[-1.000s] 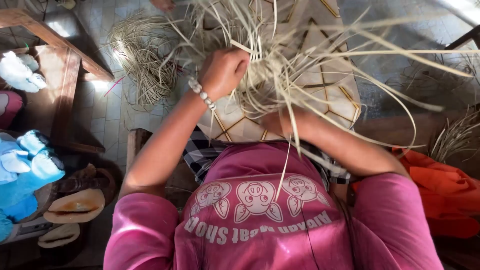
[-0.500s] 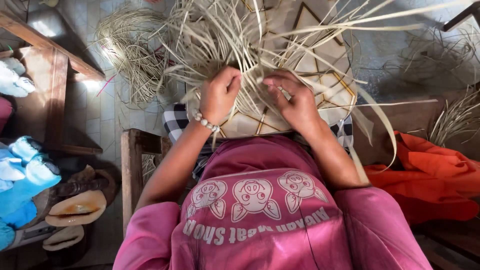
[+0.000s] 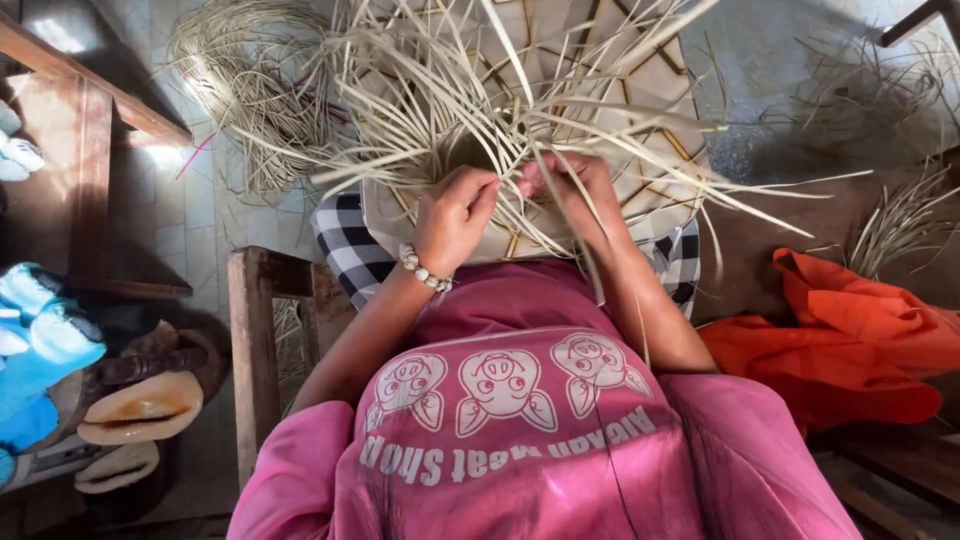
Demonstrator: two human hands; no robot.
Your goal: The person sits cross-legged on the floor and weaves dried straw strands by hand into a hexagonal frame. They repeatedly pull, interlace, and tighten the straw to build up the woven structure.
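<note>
1. Tiled floor [image 3: 185,215] under a wooden chair [image 3: 255,340]; loose coil of pale fibre strips [image 3: 255,90] far left, orange cloth [image 3: 860,340] on the right, sandals [image 3: 140,405] near left
2. Change vs half a second ago: both hands have drawn together at the middle of the woven piece [image 3: 640,110], fingertips now almost meeting; a second ago the left hand was raised in a fist pulling strands and the right was buried under them
3. Reads as pull stroke over, now tucking/crossing strands at one spot
4. Left hand [image 3: 455,220], bead bracelet at wrist: curled shut, pinching pale strands [image 3: 430,110]
5. Right hand [image 3: 570,195]: fingers bent, gripping strands against the piece
6. Woven piece lies on the lap, on checked cloth [image 3: 345,245], flat panel leaning away; no clear long axis, free strands fan out far, left and right from the hands
</note>
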